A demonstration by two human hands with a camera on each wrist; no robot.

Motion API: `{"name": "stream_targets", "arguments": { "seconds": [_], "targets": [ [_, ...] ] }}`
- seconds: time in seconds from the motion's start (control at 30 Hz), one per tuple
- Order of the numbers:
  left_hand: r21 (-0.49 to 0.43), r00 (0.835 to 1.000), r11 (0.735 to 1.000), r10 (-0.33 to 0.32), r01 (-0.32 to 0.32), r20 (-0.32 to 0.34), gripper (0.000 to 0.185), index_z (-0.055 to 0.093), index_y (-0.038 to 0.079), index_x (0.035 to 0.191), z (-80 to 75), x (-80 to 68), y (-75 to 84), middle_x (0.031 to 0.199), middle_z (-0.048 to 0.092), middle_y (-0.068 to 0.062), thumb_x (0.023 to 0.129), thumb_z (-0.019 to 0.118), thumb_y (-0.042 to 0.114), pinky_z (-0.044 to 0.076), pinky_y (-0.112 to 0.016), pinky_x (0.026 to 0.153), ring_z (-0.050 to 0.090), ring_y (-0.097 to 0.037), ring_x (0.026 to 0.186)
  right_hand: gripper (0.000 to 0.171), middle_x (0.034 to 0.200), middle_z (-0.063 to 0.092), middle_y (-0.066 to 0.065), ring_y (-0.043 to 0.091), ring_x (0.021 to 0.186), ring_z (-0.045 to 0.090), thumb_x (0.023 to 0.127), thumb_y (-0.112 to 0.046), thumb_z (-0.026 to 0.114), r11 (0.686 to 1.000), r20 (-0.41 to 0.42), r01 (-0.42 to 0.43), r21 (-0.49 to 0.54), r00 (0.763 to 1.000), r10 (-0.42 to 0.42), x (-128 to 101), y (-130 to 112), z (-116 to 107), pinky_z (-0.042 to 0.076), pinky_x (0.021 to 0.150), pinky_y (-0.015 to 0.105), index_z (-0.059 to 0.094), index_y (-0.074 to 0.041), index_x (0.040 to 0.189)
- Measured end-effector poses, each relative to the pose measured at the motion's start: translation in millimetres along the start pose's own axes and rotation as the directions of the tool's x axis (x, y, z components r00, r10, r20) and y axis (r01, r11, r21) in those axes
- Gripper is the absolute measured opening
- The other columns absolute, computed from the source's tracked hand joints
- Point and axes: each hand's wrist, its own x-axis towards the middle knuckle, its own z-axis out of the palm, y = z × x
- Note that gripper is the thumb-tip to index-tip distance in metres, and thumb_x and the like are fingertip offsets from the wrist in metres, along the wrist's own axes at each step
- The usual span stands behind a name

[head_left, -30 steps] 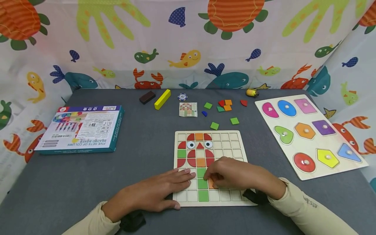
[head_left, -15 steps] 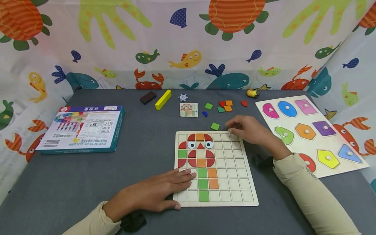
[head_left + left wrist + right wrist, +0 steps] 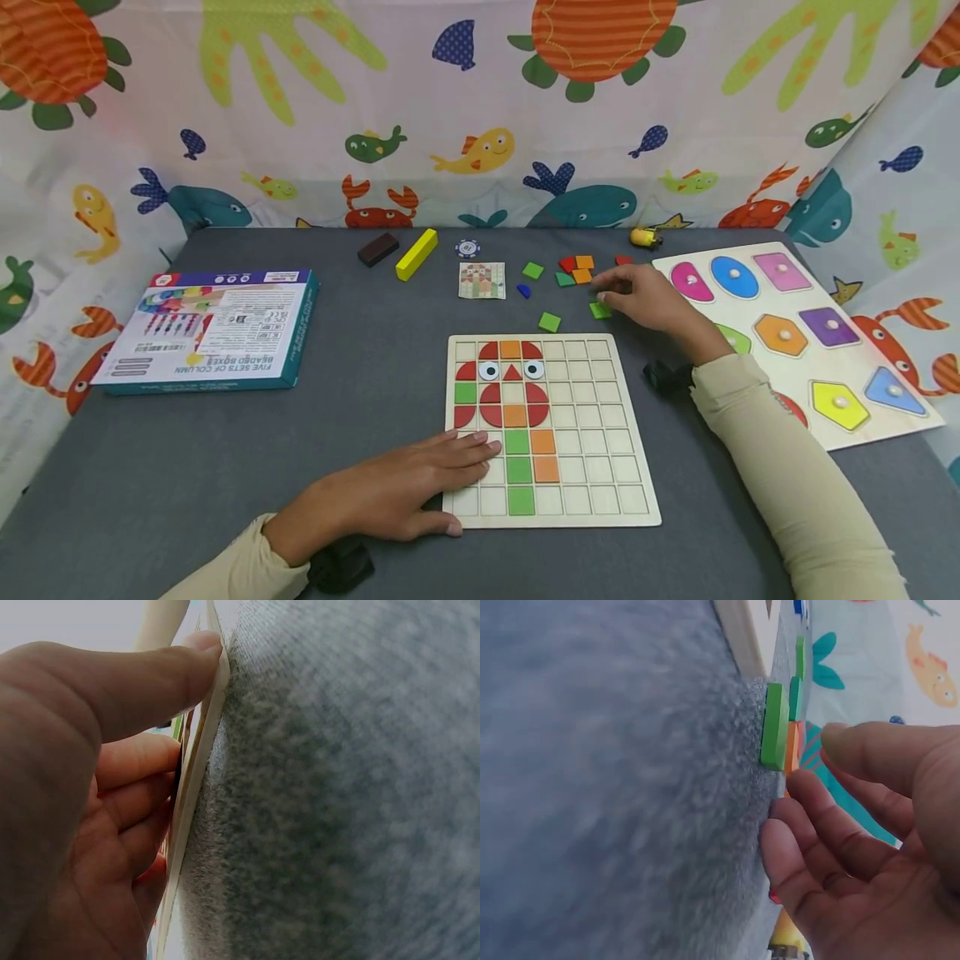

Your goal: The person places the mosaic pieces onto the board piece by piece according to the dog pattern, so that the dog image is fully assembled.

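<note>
Now, across the grey counter [image 3: 360,350], the grid board [image 3: 592,417] sits at centre frame, pinned by the left hand [image 3: 405,492], fingers flat. Right of centre, the right hand [image 3: 648,298] reaches, fingers loosely open and holding nothing, touching the green square tile [image 3: 599,310]: probably light, stiff, smooth, best pinched by its edges. Loose tiles [image 3: 573,271] crowd just above.
</note>
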Motion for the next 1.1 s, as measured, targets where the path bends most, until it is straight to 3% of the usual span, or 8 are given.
{"name": "stream_targets", "arguments": {
  "seconds": [0.27, 0.5, 0.7, 0.83, 1.0, 1.1],
  "targets": [
    [-0.01, 1.0, 1.0, 0.019, -0.019, -0.004, 0.07, 0.032, 0.007, 0.152, 0.2, 0.2, -0.4, 0.16, 0.021, 0.0, 0.095, 0.064, 0.034, 0.015, -0.038, 0.117, 0.013, -0.017, 0.147, 0.036, 0.13, 0.056, 0.021, 0.035, 0.106, 0.056, 0.096, -0.007, 0.06, 0.997, 0.002, -0.03, -0.066, 1.0, 0.031, 22, -8, 5, 0.049, 0.089, 0.05, 0.058, 0.0, 0.131],
    [-0.009, 1.0, 1.0, 0.015, -0.015, -0.003, 0.069, 0.034, 0.007, 0.151, 0.1, -0.1, -1.6, 0.16, 0.02, 0.001, 0.095, 0.064, 0.034, 0.015, -0.038, 0.117, 0.013, -0.017, 0.147, 0.034, 0.127, 0.054, 0.02, 0.032, 0.093, 0.054, 0.096, -0.008, 0.06, 0.994, 0.036, -0.021, -0.111, 0.999, 0.026, 31, -15, 6, 0.049, 0.075, 0.044, 0.061, 0.0, 0.129],
    [-0.013, 1.0, 1.0, 0.01, -0.01, -0.002, 0.07, 0.032, 0.007, 0.152, 0.0, -0.8, -1.8, 0.16, 0.021, 0.001, 0.095, 0.064, 0.033, 0.014, -0.038, 0.118, 0.013, -0.017, 0.147, 0.033, 0.13, 0.05, 0.021, 0.033, 0.096, 0.053, 0.096, -0.007, 0.061, 0.993, 0.022, -0.03, -0.111, 0.999, 0.033, 34, -13, 5, 0.049, 0.077, 0.044, 0.062, 0.001, 0.127],
    [-0.012, 1.0, 1.0, 0.016, -0.016, -0.006, 0.069, 0.034, 0.006, 0.151, 0.1, -1.9, -2.3, 0.16, 0.02, 0.0, 0.095, 0.064, 0.033, 0.014, -0.038, 0.118, 0.014, -0.018, 0.147, 0.034, 0.129, 0.048, 0.022, 0.035, 0.093, 0.049, 0.096, -0.007, 0.06, 0.992, -0.029, -0.049, -0.113, 0.998, 0.046, 37, -9, 3, 0.046, 0.076, 0.046, 0.061, 0.001, 0.129],
    [-0.023, 1.0, 1.0, 0.017, -0.017, 0.0, 0.068, 0.034, 0.007, 0.151, 0.6, -1.9, -2.6, 0.16, 0.019, 0.0, 0.096, 0.063, 0.033, 0.014, -0.037, 0.118, 0.013, -0.018, 0.147, 0.036, 0.129, 0.048, 0.027, 0.041, 0.107, 0.044, 0.095, -0.007, 0.06, 0.984, -0.156, -0.129, -0.118, 0.982, 0.11, 35, 4, -2, 0.041, 0.091, 0.055, 0.058, 0.003, 0.13],
    [-0.037, 1.0, 0.999, 0.008, -0.008, 0.005, 0.069, 0.033, 0.007, 0.152, 0.8, -1.9, -2.7, 0.161, 0.019, 0.0, 0.096, 0.063, 0.033, 0.013, -0.037, 0.118, 0.012, -0.018, 0.147, 0.039, 0.131, 0.048, 0.029, 0.043, 0.115, 0.041, 0.095, -0.007, 0.06, 0.976, -0.182, -0.183, -0.122, 0.97, 0.159, 34, 10, -6, 0.037, 0.098, 0.058, 0.056, 0.003, 0.132]
  ]
}}
